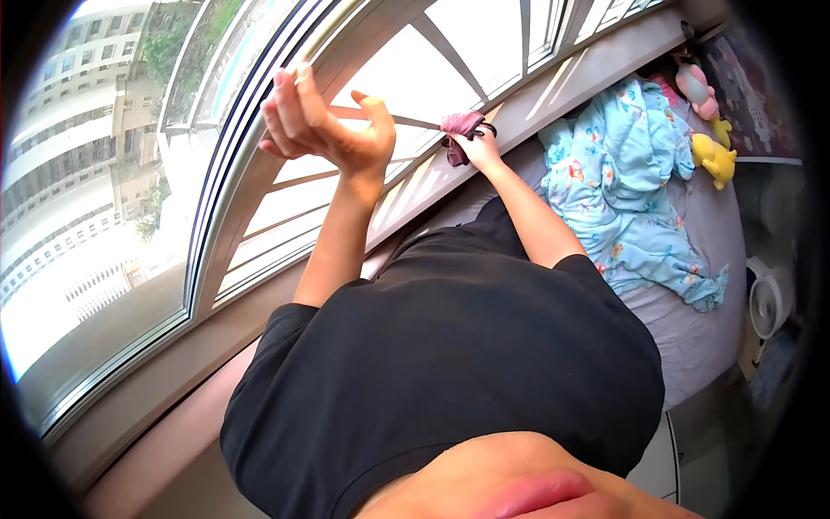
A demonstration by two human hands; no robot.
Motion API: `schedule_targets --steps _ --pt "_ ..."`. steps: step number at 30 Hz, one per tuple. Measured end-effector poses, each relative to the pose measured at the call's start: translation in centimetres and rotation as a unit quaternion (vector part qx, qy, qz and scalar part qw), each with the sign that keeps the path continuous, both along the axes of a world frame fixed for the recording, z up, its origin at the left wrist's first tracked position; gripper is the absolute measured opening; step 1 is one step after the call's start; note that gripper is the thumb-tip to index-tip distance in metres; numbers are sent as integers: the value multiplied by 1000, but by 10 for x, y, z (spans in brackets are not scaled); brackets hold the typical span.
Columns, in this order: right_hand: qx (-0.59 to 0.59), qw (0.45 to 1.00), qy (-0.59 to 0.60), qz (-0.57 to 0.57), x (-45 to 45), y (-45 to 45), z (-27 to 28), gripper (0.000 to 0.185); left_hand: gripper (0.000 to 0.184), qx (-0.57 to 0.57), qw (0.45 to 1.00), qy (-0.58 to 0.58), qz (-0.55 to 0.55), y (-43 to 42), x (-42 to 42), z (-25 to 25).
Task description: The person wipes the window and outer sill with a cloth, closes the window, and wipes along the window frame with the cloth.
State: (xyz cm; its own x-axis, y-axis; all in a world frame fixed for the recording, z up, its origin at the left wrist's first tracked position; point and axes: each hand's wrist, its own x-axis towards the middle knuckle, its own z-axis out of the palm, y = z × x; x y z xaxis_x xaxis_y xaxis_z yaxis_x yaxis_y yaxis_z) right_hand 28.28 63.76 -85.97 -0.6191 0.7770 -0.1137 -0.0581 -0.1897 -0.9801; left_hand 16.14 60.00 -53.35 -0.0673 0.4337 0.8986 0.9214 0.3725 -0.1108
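My left hand (333,134) is raised in front of the window frame (246,138), palm turned up. Its fingers are loosely bent and apart from the thumb, with nothing held in them. Whether the fingertips touch the frame I cannot tell. Low by the window sill (553,108), my right hand (480,149) is closed around a bunched mauve cloth (462,124). Dark loops show at that hand; what they belong to is unclear. Part of the cloth hangs below the fingers.
A bed (692,346) with a grey sheet lies along the window. On it is a crumpled light-blue patterned quilt (605,173), with a yellow plush toy (714,160) and a pink plush toy (696,89) beyond. A white fan (768,298) stands past the bed's edge.
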Motion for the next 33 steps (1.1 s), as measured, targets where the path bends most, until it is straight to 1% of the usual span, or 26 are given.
schedule_targets --steps 1,3,4,5,6,7,8,9,10,11,13,15,16,17,19,21,23,24,25,27,28,33 --pt "-31 999 -5 20 6 6 6 16 69 11 999 20 31 3 1 0" --pt "108 993 -37 15 12 14 -22 17 67 22 996 43 76 8 -2 -5" --pt "58 995 -62 48 14 18 -23 17 66 27 992 81 98 10 -4 -5" --pt "59 995 -62 59 17 22 -24 17 66 26 990 82 109 11 -3 -5" --pt "46 995 -46 79 19 26 -23 19 62 33 991 80 101 12 -2 -5" --pt "34 994 -31 97 22 33 -10 21 59 41 992 77 92 12 -3 -5" --pt "70 982 -114 136 25 40 0 22 58 42 989 94 106 11 -6 -6" --pt "74 980 -117 145 26 40 -7 22 57 52 988 96 107 11 -8 -8" --pt "172 955 -185 157 27 36 -19 22 56 56 989 90 101 11 -8 -9" --pt "269 916 -247 167 27 36 -21 23 56 61 990 85 97 11 -9 -10" --pt "293 908 -242 176 31 38 -20 23 52 81 988 94 93 12 -13 -12" --pt "299 867 -359 174 32 45 -14 21 51 88 989 80 90 12 -10 -12" --pt "327 857 -364 165 34 48 -11 20 48 91 988 77 93 13 -8 -10" --pt "351 830 -390 188 33 54 -5 20 46 89 988 77 99 11 -6 -8" --pt "420 774 -431 195 33 61 -6 23 48 65 991 83 86 8 -4 -2" --pt "462 745 -442 192 37 62 1 26 48 71 990 81 87 9 -3 -2" --pt "467 742 -441 192 35 53 -1 27 47 60 992 81 81 7 -2 2" --pt "433 766 -432 196 32 50 -5 36 46 60 993 65 79 6 0 2" --pt "416 772 -430 214 27 47 -2 39 46 65 994 59 71 6 1 2" --pt "404 763 -443 242 17 41 3 41 44 69 994 53 68 6 2 3" --pt "405 761 -443 246 16 38 3 41 42 94 993 29 64 7 0 -2" --pt "419 782 -401 227 10 30 -5 39 40 98 992 32 69 7 0 -6"
